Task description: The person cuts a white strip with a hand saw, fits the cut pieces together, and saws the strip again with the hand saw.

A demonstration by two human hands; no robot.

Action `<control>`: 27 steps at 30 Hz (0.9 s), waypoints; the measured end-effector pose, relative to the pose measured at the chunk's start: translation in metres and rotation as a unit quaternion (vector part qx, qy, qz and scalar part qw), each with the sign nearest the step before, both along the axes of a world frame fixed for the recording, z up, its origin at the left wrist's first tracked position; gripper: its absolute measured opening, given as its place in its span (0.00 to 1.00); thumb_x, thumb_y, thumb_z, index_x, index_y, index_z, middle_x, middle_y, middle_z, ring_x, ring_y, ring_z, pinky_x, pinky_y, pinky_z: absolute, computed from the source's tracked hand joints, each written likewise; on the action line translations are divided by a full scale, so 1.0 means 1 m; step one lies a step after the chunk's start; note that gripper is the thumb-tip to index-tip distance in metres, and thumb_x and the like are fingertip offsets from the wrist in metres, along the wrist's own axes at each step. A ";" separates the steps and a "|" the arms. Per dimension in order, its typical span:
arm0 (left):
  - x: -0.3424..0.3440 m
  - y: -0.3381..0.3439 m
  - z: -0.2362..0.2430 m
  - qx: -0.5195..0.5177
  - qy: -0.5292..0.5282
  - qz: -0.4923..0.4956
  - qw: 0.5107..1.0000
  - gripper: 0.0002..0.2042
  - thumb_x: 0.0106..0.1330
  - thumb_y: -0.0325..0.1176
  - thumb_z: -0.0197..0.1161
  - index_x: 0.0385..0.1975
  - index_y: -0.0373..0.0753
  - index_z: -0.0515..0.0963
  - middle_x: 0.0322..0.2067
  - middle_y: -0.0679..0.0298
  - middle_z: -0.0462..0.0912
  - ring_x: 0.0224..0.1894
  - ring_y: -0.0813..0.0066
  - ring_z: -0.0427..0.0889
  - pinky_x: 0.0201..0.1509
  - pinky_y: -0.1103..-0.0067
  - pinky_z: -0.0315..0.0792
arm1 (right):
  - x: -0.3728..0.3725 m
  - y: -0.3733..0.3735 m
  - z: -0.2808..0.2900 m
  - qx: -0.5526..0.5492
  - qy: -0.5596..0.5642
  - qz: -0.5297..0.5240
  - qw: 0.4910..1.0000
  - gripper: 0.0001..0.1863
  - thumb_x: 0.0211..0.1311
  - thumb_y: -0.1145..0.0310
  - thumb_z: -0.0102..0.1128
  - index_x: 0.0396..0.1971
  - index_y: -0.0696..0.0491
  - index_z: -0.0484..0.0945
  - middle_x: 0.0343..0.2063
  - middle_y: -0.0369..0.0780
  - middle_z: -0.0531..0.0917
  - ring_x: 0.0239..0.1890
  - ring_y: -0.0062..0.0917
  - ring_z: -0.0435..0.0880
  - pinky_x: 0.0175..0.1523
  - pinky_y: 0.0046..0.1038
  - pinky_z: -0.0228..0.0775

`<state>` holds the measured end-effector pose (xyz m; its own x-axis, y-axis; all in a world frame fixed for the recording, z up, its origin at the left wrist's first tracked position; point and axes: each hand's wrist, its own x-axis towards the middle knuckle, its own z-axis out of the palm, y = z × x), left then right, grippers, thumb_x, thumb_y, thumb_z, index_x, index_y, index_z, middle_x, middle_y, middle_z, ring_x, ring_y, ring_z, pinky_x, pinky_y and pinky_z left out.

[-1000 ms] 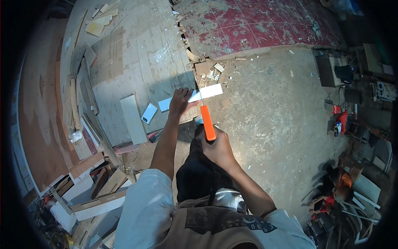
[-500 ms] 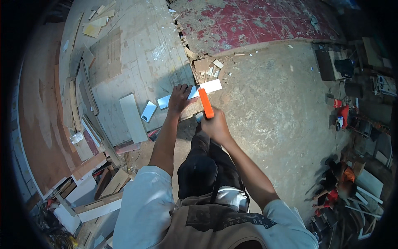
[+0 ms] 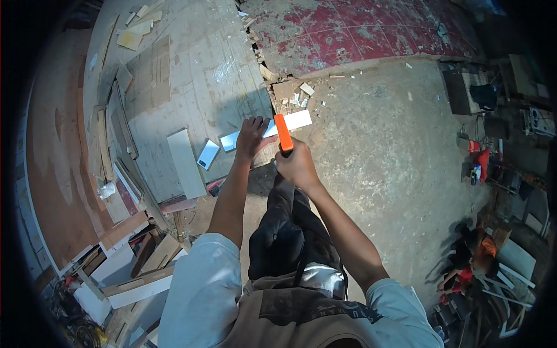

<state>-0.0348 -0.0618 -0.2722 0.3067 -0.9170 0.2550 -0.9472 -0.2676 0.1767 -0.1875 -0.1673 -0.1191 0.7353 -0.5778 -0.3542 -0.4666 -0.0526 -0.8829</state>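
My left hand (image 3: 252, 137) grips a narrow white board (image 3: 230, 142), fingers over its far edge and thumb on the near side, pressing it onto the wooden platform (image 3: 191, 75). The board's right end juts past the platform's edge. In my closed right hand (image 3: 299, 166) is the black handle of a hand saw (image 3: 283, 133) with an orange top. The saw lies across the board, just right of my left hand; its cutting edge is hidden from above. A light-coloured phone (image 3: 208, 154) rests left of the board.
A pale plank (image 3: 187, 163) lies left of the phone. Small wood offcuts (image 3: 299, 98) are heaped beyond the board. Scrap panels (image 3: 139, 278) fill the lower left. Two people (image 3: 473, 255) are at the lower right, near stacked frames. Concrete floor (image 3: 383, 145) spreads to the right.
My right hand and the saw have moved forward, away from me and slightly left, across the board. My left hand and the board stay almost in place.
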 end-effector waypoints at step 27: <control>0.000 0.007 0.005 -0.021 0.014 0.019 1.000 0.30 0.46 0.53 0.72 0.43 0.37 0.76 0.35 0.61 0.74 0.37 0.63 0.72 0.43 0.70 0.69 | -0.044 0.023 0.047 -0.014 -0.074 0.006 0.997 0.04 0.51 0.79 0.56 0.27 0.64 0.73 0.22 0.52 0.77 0.24 0.26 0.76 0.34 0.32 0.70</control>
